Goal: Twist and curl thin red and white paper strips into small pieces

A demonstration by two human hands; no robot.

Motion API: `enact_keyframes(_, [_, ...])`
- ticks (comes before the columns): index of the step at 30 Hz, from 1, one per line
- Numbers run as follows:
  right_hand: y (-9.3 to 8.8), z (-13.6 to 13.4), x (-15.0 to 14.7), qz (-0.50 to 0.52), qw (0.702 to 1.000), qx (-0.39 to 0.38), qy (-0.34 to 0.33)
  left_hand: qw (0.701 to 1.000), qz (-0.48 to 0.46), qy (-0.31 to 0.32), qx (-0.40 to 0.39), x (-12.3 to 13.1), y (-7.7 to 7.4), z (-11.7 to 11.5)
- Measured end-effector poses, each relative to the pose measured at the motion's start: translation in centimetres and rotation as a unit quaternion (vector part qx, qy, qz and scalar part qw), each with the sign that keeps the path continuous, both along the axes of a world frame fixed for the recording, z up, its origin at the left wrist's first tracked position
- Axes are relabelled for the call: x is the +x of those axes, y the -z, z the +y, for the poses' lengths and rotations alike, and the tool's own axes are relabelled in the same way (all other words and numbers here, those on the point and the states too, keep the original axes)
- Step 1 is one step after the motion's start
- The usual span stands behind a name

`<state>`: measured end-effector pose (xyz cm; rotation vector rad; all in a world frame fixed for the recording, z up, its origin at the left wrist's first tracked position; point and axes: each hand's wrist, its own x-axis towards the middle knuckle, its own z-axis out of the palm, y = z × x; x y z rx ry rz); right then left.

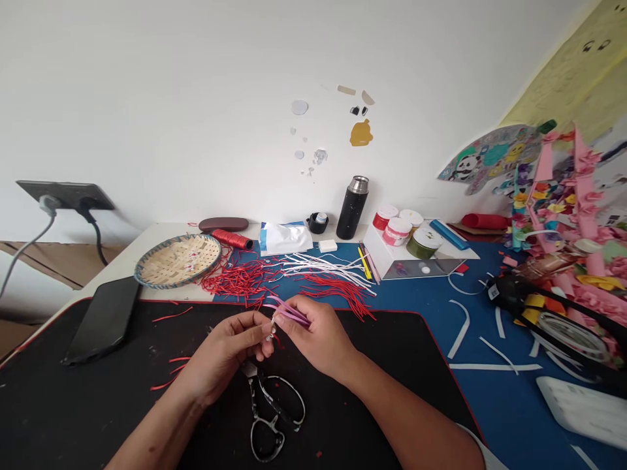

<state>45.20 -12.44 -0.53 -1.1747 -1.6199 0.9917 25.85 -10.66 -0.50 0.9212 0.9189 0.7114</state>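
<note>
Gripping a bundle of pink paper strips (291,312) between both hands, the person holds it above the far edge of the black desk mat (59,405). The right hand (313,333) pinches the strips along their length; the left hand (223,352) closes its fingertips on the gathered end. Ornate scissors (269,411) lie on the mat, below the hands. Beyond the mat's far edge, loose red strips (240,281) and white strips (328,271) lie unbundled, so much material appears unworked.
</note>
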Motion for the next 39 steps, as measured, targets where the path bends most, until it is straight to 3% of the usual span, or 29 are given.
enact_keyframes(10, [0.35, -0.04, -0.21, -0.019, 0.999, -0.027, -0.033, 0.998, 0.017, 0.046, 0.027, 0.09, 0.41, 0.05])
enact_keyframes(20, [0.09, 0.06, -0.05, 0.034, 0.999, -0.016, 0.009, 0.999, 0.011, -0.014, 0.039, 0.21, 0.14, 0.11])
enact_keyframes(39, [0.0, 0.11, -0.17, 0.05, 0.998, -0.047, 0.007, 0.995, 0.038, -0.015, 0.086, 0.0, 0.67, 0.11])
